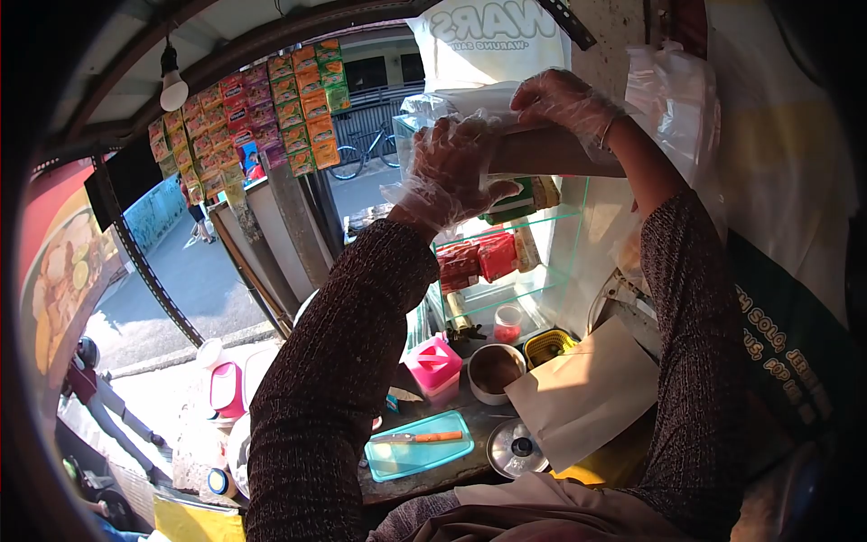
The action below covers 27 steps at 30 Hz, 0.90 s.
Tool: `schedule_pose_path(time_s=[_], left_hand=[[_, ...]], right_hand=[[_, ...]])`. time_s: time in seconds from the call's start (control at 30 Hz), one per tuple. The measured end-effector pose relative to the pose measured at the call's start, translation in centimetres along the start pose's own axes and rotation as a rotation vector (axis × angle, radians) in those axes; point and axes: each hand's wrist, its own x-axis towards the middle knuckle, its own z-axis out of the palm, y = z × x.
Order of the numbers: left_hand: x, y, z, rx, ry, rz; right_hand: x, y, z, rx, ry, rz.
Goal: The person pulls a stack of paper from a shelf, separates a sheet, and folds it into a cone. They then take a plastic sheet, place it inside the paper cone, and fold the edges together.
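Note:
Both of my hands wear thin clear plastic gloves and reach up to the top of the glass display case. My left hand has its fingers spread and its thumb out to the right, in front of the left end of a stack of wrapping paper. Over the stack's top, my right hand bends its fingers down and pinches at the paper; its fingertips are partly hidden. Below, a sheet of brown paper lies by the counter's right side.
A knife rests on a turquoise lid. Nearby are a pink container, a pot, a pot lid and a yellow basket. Sachet strips and a bulb hang at left. A person stands outside.

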Motion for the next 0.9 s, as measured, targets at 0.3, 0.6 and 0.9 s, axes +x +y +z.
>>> schedule_pose_path(time_s=[0.3, 0.6, 0.9], left_hand=[[-0.50, 0.07, -0.14, 0.031, 0.013, 0.034], [-0.61, -0.18, 0.20, 0.068, -0.005, 0.044], [-0.63, -0.46, 0.11, 0.063, -0.026, 0.059]], right_hand=[[-0.07, -0.02, -0.43, -0.054, -0.013, -0.014], [-0.12, 0.07, -0.33, -0.020, -0.017, 0.043], [-0.26, 0.03, -0.20, -0.013, 0.003, 0.041]])
